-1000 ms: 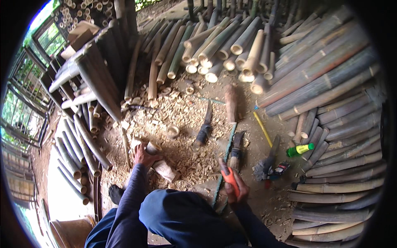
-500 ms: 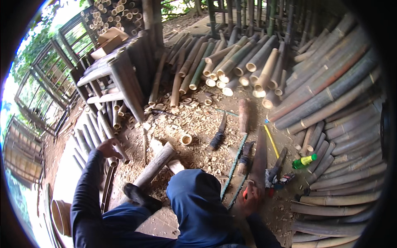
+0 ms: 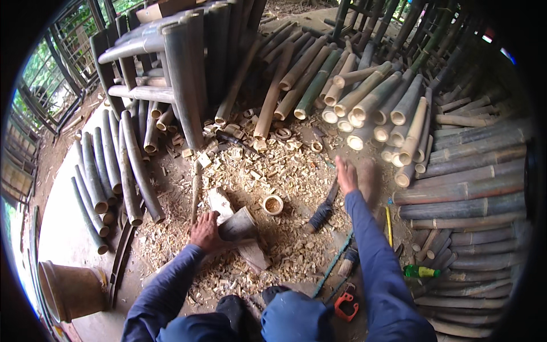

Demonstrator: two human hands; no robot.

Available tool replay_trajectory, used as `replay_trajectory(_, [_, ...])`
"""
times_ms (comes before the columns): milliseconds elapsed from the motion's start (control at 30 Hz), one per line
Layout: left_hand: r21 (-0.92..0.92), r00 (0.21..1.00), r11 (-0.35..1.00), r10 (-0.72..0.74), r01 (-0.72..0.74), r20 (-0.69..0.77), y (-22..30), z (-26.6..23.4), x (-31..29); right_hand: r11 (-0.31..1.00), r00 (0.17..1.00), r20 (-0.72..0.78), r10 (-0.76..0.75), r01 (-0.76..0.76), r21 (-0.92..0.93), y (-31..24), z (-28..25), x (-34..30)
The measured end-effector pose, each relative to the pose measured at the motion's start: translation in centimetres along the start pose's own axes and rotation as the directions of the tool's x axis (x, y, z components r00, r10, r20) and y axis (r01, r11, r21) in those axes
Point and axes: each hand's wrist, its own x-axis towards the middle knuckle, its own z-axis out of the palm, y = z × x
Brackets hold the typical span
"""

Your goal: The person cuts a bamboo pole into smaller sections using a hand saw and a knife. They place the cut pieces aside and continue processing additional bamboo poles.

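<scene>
My left hand point(image 3: 206, 233) is closed round a bamboo tube point(image 3: 238, 227) near its dark cut end. The tube rests across a split wooden block point(image 3: 255, 256) among pale shavings. Stretched forward, my right hand point(image 3: 346, 175) has its fingers out and apparently nothing in them. Close beside it stands a blurred wooden club point(image 3: 370, 181); whether they touch is unclear. A long knife with a dark wrapped handle point(image 3: 320, 218) lies just below that hand. The handsaw's orange-red handle point(image 3: 346, 306) is near my knees, its blade hidden under my right arm.
A short bamboo ring point(image 3: 273, 204) sits among the shavings. Stacked bamboo tubes point(image 3: 373, 94) fill the back and right. A bamboo bench point(image 3: 182, 85) stands back left, a bucket point(image 3: 74, 290) lower left. A green bottle point(image 3: 421, 271) and yellow stick point(image 3: 389, 225) lie right.
My right hand has let go of the saw handle and reached forward. My left hand has come from the left-side bamboo onto the tube over the block. The view has shifted.
</scene>
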Motion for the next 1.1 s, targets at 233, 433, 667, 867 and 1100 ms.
replay_trajectory(233, [-0.136,0.991,0.989,-0.069,0.053,-0.115,1.0,1.6,0.2,0.838,0.903,0.008,0.429,-0.401,0.371,1.8,8.9,14.6])
replay_trajectory(433, [-0.165,0.991,0.986,-0.028,0.006,-0.127,1.0,1.3,0.8,0.669,0.885,0.105,0.454,-0.416,0.616,0.6,10.7,21.3])
replay_trajectory(667, [-0.174,0.988,0.985,-0.017,-0.01,-0.153,1.1,1.1,0.9,0.471,0.879,0.054,0.474,-0.306,0.828,0.7,12.3,24.5])
replay_trajectory(867, [-0.211,0.988,0.976,0.01,-0.043,-0.157,1.7,0.8,0.9,0.602,0.884,-0.062,0.464,-0.262,0.754,2.1,10.4,24.7])
replay_trajectory(1100, [-0.2,0.985,0.98,-0.01,-0.025,-0.171,1.0,1.0,0.6,0.508,0.914,0.222,0.338,-0.376,0.775,-2.5,10.3,9.0])
